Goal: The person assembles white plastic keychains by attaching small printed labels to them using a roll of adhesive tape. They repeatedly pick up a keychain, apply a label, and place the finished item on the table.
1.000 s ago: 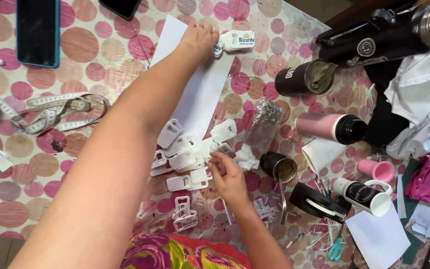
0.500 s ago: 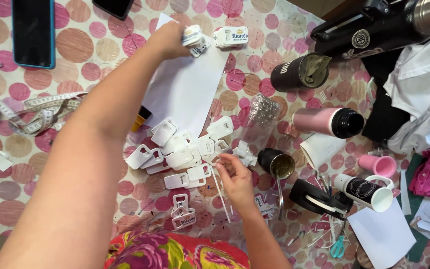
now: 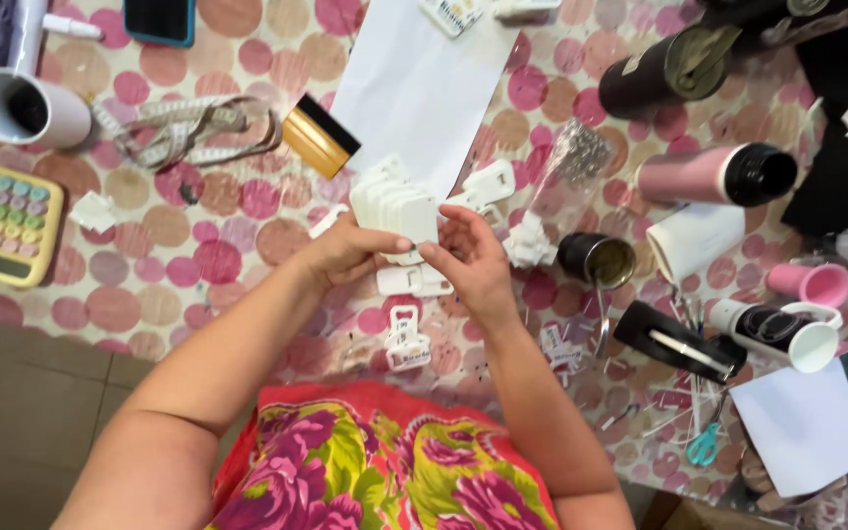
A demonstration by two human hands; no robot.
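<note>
My left hand (image 3: pixel 345 253) holds a fanned stack of white plastic tags (image 3: pixel 397 204) upright over the spotted tablecloth. My right hand (image 3: pixel 471 257) is right beside it, fingertips pinched at the lower right edge of the stack. More white tags (image 3: pixel 414 280) lie flat under both hands, and a tagged white piece (image 3: pixel 404 342) lies just below them. A long white paper sheet (image 3: pixel 422 83) stretches away behind the stack.
A gold and black block (image 3: pixel 320 135) and a measuring tape (image 3: pixel 188 128) lie at the left, with a pastel calculator (image 3: pixel 10 224) and a white cup (image 3: pixel 31 108). Dark and pink bottles (image 3: pixel 714 175), a small dark tin (image 3: pixel 596 260), a stapler-like tool (image 3: pixel 679 342) and scissors (image 3: pixel 707 442) crowd the right.
My left arm has drawn back from the far end of the paper sheet to my right hand, and now holds a stack of white tags. The view has shifted left.
</note>
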